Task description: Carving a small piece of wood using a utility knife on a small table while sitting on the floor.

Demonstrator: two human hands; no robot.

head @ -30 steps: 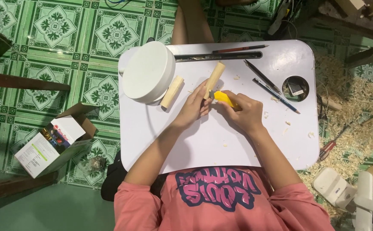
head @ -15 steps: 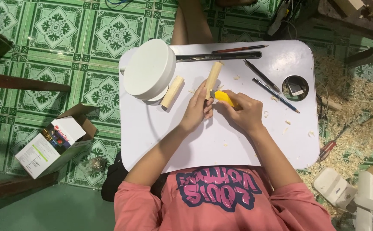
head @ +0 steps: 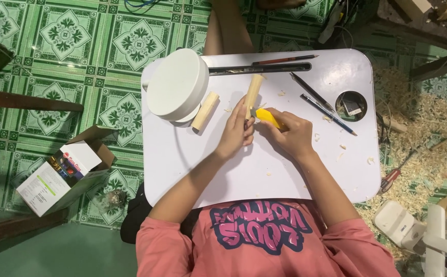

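Pale wooden dowel gripped in left hand on white desk; right hand clamps yellow-handled knife beside it; second short wooden dowel lies nearby.

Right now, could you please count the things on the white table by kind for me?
Wooden dowels: 2, one held by the left hand at, one loose at
Pencils or thin tools: 3, at
Yellow-handled knife in the right hand: 1
White lamp head: 1
Long dark tray: 1
Total: 8
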